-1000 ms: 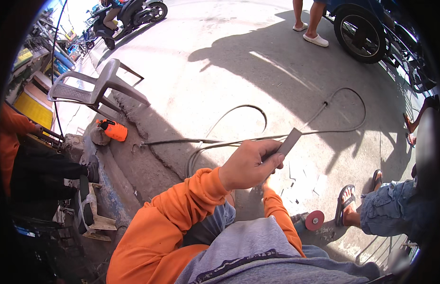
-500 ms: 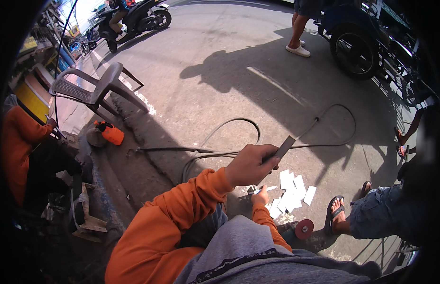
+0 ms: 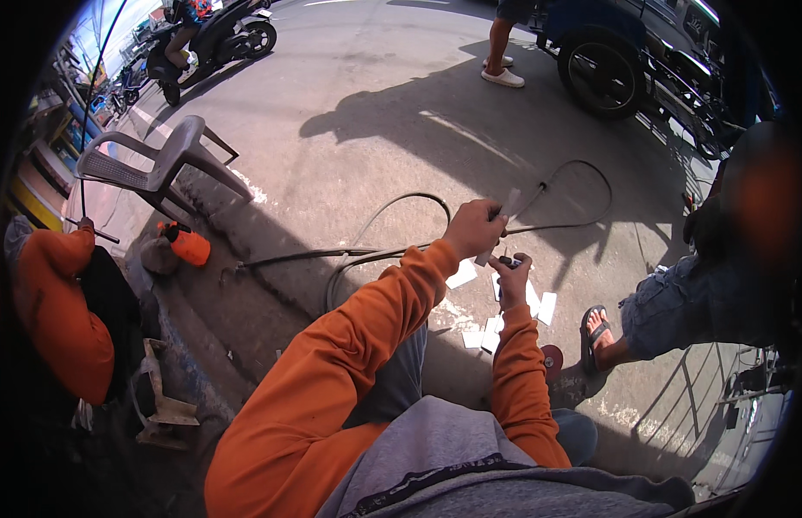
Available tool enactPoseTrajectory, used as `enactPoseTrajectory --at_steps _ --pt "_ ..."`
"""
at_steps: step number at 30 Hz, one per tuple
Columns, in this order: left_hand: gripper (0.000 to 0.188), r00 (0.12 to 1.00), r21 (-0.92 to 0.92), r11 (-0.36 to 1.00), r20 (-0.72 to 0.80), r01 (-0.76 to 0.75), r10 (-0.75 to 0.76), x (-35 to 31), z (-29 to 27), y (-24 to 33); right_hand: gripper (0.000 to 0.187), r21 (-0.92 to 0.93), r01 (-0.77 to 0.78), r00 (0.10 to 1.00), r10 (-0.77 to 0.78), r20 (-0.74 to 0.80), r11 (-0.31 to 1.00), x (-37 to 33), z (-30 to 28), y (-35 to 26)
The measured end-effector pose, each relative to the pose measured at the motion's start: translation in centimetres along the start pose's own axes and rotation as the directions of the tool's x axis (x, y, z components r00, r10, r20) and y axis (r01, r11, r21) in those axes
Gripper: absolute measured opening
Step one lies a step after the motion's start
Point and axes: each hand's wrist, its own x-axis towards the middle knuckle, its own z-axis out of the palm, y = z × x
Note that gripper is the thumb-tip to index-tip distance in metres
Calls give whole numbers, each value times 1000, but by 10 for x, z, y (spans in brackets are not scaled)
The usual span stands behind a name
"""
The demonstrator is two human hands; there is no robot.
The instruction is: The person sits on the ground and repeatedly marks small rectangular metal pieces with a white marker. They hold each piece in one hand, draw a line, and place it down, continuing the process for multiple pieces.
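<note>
My left hand (image 3: 475, 228) is closed around a flat grey strip (image 3: 510, 204), which looks like metal and stands up past the fingers. Just below it, close to the strip's lower end, my right hand (image 3: 514, 281) grips a small dark tool (image 3: 505, 261). Its kind is too small to make out. Beneath both hands, several white rectangular pieces (image 3: 547, 308) lie scattered on the pavement. A red disc (image 3: 552, 362) shows beside my right forearm, and the sleeve partly hides whatever it belongs to.
A dark cable (image 3: 366, 253) loops over the ground ahead. At left are a plastic chair (image 3: 163, 164), an orange bottle (image 3: 188, 245) and a person in orange (image 3: 56, 298). A sandaled foot (image 3: 597, 335) stands close at right. Farther off are a motorbike (image 3: 215, 50) and a wheeled vehicle (image 3: 599, 71).
My right hand has risen from the white pieces to the strip, bringing the dark tool. My left hand still holds the strip, now more upright. The whole view has shifted slightly.
</note>
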Motion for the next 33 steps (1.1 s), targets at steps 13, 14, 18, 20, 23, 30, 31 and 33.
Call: enactPoseTrajectory --at_steps 13,14,18,20,23,30,31,33 --pt "33 982 -340 931 169 137 -83 -20 43 0 31 187 142 990 -135 -48 972 4 -110 -89" --pt "34 980 -347 928 185 136 -74 -26 48 0 30 233 247 969 -239 -59 941 0 -113 -86" --pt "37 971 -293 950 235 113 -43 -43 58 -2 25 273 368 929 -338 -152 889 -25 -103 -87" --pt "38 979 -314 949 203 37 30 -47 60 -4 26 255 370 925 -329 -191 893 -40 -93 -87" --pt "40 976 -333 939 217 82 -8 -45 63 -7 26 258 413 904 -358 -234 874 -54 -93 -88" --pt "34 953 -434 896 298 92 46 -40 81 -4 24 251 332 917 -249 -311 909 -74 -110 -88" --pt "35 950 -405 911 307 75 59 -42 82 -3 24 254 303 922 -215 -323 918 -76 -109 -89" --pt "35 945 -341 940 308 4 108 -46 87 -1 23 284 267 928 -165 -334 921 -81 -105 -92"
